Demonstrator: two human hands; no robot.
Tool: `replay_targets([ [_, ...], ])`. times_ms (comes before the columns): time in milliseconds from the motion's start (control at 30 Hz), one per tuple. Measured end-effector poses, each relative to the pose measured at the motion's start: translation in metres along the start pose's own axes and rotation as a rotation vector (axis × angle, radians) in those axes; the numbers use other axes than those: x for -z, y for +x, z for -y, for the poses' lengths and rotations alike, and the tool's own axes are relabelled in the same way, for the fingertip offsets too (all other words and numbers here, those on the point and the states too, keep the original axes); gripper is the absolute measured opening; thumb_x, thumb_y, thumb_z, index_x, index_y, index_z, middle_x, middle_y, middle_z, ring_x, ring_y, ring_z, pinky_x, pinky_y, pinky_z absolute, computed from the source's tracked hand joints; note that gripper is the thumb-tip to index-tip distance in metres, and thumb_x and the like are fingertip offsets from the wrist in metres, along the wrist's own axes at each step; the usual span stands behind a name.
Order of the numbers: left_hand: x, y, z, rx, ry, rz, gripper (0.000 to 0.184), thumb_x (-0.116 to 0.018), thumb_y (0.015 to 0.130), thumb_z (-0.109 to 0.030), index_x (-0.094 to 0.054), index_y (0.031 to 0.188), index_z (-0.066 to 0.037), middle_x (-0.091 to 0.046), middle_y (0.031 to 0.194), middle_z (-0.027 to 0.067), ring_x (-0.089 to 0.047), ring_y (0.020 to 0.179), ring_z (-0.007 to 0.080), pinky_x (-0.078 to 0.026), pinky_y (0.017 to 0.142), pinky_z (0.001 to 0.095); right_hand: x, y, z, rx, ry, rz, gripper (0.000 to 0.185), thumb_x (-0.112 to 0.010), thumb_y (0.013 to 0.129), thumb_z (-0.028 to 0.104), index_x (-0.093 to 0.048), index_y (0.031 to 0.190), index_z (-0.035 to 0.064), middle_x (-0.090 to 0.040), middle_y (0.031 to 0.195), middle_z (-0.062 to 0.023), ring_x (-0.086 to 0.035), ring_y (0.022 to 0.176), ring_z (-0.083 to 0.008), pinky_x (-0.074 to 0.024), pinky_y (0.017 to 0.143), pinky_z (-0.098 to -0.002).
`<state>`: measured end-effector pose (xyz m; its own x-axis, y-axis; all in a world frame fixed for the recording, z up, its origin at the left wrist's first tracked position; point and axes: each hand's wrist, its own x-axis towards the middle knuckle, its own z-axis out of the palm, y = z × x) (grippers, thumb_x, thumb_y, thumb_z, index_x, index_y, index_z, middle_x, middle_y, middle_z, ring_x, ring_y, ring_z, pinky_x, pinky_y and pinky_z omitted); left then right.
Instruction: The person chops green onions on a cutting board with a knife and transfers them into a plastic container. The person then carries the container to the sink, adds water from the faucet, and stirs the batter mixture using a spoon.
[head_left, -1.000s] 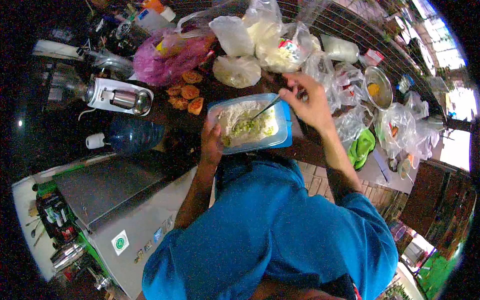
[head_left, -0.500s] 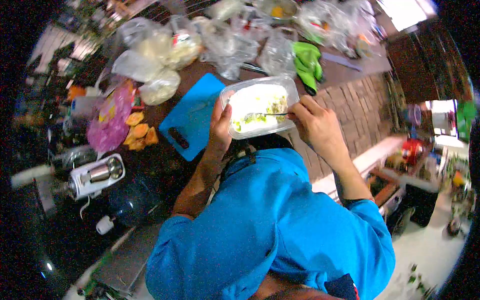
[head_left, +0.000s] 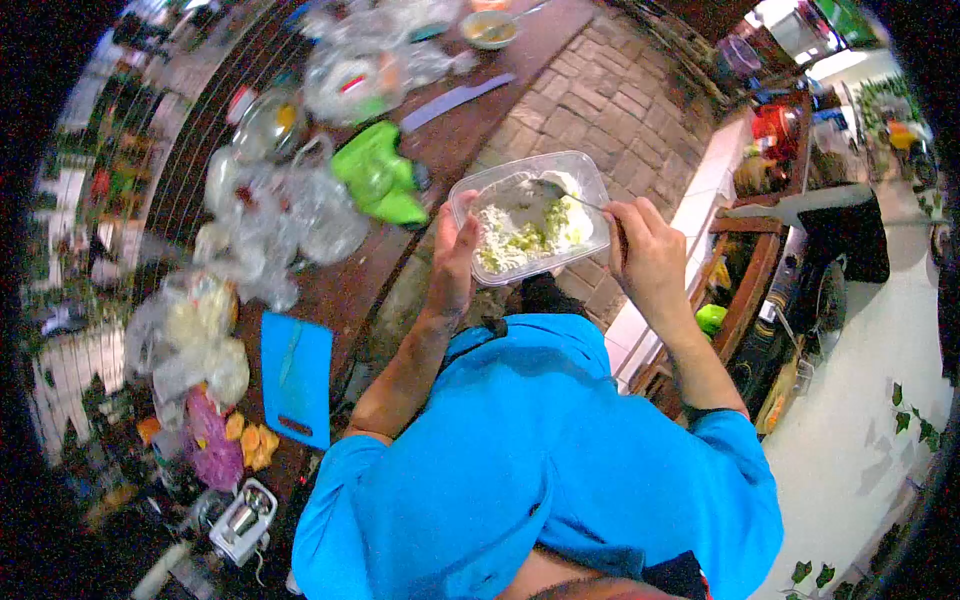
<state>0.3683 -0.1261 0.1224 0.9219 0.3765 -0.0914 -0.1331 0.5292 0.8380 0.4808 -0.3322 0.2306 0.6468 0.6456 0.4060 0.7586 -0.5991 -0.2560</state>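
The clear plastic container (head_left: 594, 185) is held in the air before the person's body, beyond the edge of the brown surface (head_left: 345, 292), and in the view the paved floor (head_left: 610, 100) lies behind it. The left hand (head_left: 455, 255) grips the left wall of it, with the thumb near the rim; the right hand (head_left: 650, 250) pinches the handle of a spoon (head_left: 573, 198), whose bowl dips into the white and green food (head_left: 535, 238). If the left hand is indeed the only support, as I judge, a hard push of the spoon could tilt the container, and food could fall to the floor. A quick stir could also throw loose white bits over the rim. Whether the right hand also touches the wall, I cannot tell. Counting now: two hands, one container, one spoon. On the surface there are one blue board (head_left: 310, 385), one green cloth (head_left: 380, 175), one long purple strip (head_left: 455, 102), one pink bag (head_left: 213, 440) and at least two orange pieces (head_left: 258, 446). The clear bags (head_left: 330, 215) are several, but they overlap, so their exact number is not possible to give.
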Motion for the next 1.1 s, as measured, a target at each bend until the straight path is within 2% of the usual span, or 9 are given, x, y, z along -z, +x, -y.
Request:
replay_targets([
  [200, -0.123, 0.143, 0.043, 0.146, -0.062, 0.158, 0.057, -0.054, 0.1, -0.04, -0.034, 0.14, -0.006, -0.051, 0.129, 0.015, -0.055, 0.117, 0.0228, -0.05, 0.096, 0.037, 0.045, 0.031, -0.144, -0.095, 0.024, -0.074, 0.009, -0.069, 0.084, 0.005, -0.065, 0.092, 0.0049, -0.059, 0.076, -0.0096, -0.062, 0.061, -0.029, -0.0485, 0.051, -0.038],
  [433, -0.203, 0.236, 0.073, 0.265, -0.174, 0.29, 0.045, -0.051, 0.103, -0.032, -0.038, 0.136, -0.006, -0.052, 0.131, 0.0141, -0.056, 0.12, 0.0228, -0.05, 0.099, 0.0371, 0.063, 0.039, -0.214, -0.129, -0.047, -0.118, 0.011, -0.071, 0.082, 0.003, -0.067, 0.092, 0.0048, -0.057, 0.072, -0.0087, -0.06, 0.058, -0.0262, -0.0464, 0.05, -0.0364],
  [467, -0.13, 0.158, 0.045, 0.27, -0.165, 0.297, 0.044, -0.051, 0.103, -0.032, -0.039, 0.136, -0.006, -0.052, 0.131, 0.0138, -0.056, 0.12, 0.0225, -0.051, 0.098, 0.0369, 0.042, -0.009, -0.114, -0.172, -0.093, -0.121, 0.012, -0.071, 0.081, 0.002, -0.066, 0.092, 0.0049, -0.056, 0.072, -0.0086, -0.06, 0.059, -0.0264, -0.0465, 0.05, -0.0364],
  [533, -0.222, 0.254, 0.086, 0.328, -0.15, 0.332, 0.044, -0.051, 0.103, -0.031, -0.039, 0.137, -0.005, -0.052, 0.13, 0.0137, -0.056, 0.119, 0.0222, -0.05, 0.098, 0.0368, 0.057, 0.032, -0.244, -0.258, -0.144, -0.141, 0.015, -0.071, 0.08, 0.002, -0.066, 0.093, 0.0058, -0.055, 0.073, -0.0083, -0.059, 0.06, -0.0268, -0.0467, 0.05, -0.0364],
  [633, -0.269, 0.325, 0.118, 0.373, -0.122, 0.396, 0.047, -0.052, 0.102, -0.032, -0.039, 0.137, -0.004, -0.052, 0.13, 0.0134, -0.055, 0.119, 0.0219, -0.048, 0.1, 0.0371, 0.069, 0.059, -0.31, -0.309, -0.257, -0.233, 0.015, -0.071, 0.08, 0.002, -0.067, 0.094, 0.0066, -0.055, 0.073, -0.0083, -0.059, 0.06, -0.0267, -0.0469, 0.05, -0.0364],
  [700, -0.254, 0.322, 0.121, 0.394, -0.105, 0.457, 0.049, -0.054, 0.101, -0.033, -0.039, 0.137, -0.004, -0.052, 0.13, 0.0133, -0.054, 0.12, 0.0217, -0.047, 0.101, 0.0374, 0.069, 0.055, -0.29, -0.385, -0.425, -0.31, 0.015, -0.071, 0.082, 0.003, -0.068, 0.095, 0.0063, -0.054, 0.072, -0.0085, -0.06, 0.06, -0.0266, -0.047, 0.05, -0.0365],
  [800, -0.322, 0.404, 0.157, 0.388, -0.108, 0.603, 0.057, -0.061, 0.095, -0.037, -0.039, 0.136, -0.003, -0.05, 0.13, 0.0128, -0.05, 0.123, 0.022, -0.042, 0.104, 0.0377, 0.075, 0.087, -0.372, -0.539, -0.554, -0.269, 0.022, -0.069, 0.079, 0.01, -0.066, 0.101, 0.0082, -0.058, 0.08, -0.0088, -0.063, 0.062, -0.0277, -0.0504, 0.052, -0.0386],
  [900, -0.361, 0.45, 0.181, 0.365, 0.009, 0.695, 0.056, -0.06, 0.096, -0.036, -0.039, 0.136, -0.004, -0.048, 0.131, 0.0116, -0.048, 0.123, 0.0211, -0.041, 0.104, 0.0367, 0.075, 0.105, -0.401, -0.706, -0.557, -0.192, 0.015, -0.068, 0.083, 0.012, -0.067, 0.097, 0.0066, -0.059, 0.08, -0.0102, -0.064, 0.063, -0.0288, -0.0505, 0.053, -0.0395],
  [1100, -0.432, 0.507, 0.197, 0.569, 0.066, 0.808, 0.049, -0.054, 0.1, -0.036, -0.039, 0.137, -0.008, -0.049, 0.13, 0.0106, -0.05, 0.121, 0.0196, -0.047, 0.098, 0.0351, 0.066, 0.122, -0.439, -0.948, -0.273, -0.419, 0.01, -0.066, 0.087, 0.013, -0.069, 0.09, 0.0041, -0.061, 0.081, -0.0139, -0.064, 0.07, -0.0356, -0.0514, 0.059, -0.0438],
])
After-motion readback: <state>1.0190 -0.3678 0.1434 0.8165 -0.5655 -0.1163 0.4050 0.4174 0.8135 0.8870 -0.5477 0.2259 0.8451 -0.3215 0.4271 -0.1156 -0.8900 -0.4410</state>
